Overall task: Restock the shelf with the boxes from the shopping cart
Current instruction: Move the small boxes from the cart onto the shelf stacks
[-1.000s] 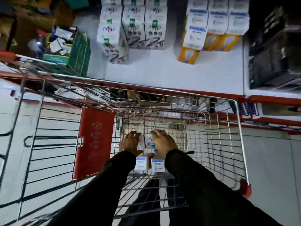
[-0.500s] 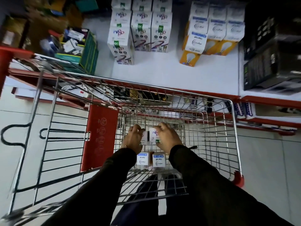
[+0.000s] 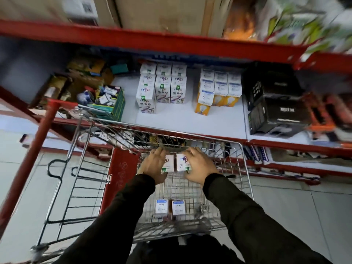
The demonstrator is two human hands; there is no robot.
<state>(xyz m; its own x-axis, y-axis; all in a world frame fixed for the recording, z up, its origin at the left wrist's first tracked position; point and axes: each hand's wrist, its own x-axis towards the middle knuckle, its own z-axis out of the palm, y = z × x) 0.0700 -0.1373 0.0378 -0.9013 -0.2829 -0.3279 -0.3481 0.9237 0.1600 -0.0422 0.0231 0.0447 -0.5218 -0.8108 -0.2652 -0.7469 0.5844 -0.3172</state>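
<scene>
The top of the view smears with blur: on the upper shelf (image 3: 144,38) we make out only brown cartons (image 3: 162,14) and a green-and-orange streak at 1 o'clock. At 10 o'clock the clutter beside the green tray (image 3: 116,103) is too dim to name, and at 3 o'clock the orange goods (image 3: 327,115) run off the edge. Our sleeves (image 3: 247,216) hide the near end of the cart (image 3: 245,162).

Our left hand (image 3: 154,166) and right hand (image 3: 200,166) press in from either side on two white boxes (image 3: 176,162), fingers spread and curled over the far edges, thumbs underneath. The pair sits side by side, clamped between our palms, above the cart's basket near its far rim, at centre of view. Their print is partly covered by our fingers.

Two blue-topped boxes (image 3: 170,206) stand on the cart floor at 6 o'clock from the hands. On the lower shelf (image 3: 181,122) at 12 o'clock stand matching white stock (image 3: 162,86) and, just right, yellow bulb boxes (image 3: 217,90); black boxes (image 3: 274,109) sit at 2 o'clock.
</scene>
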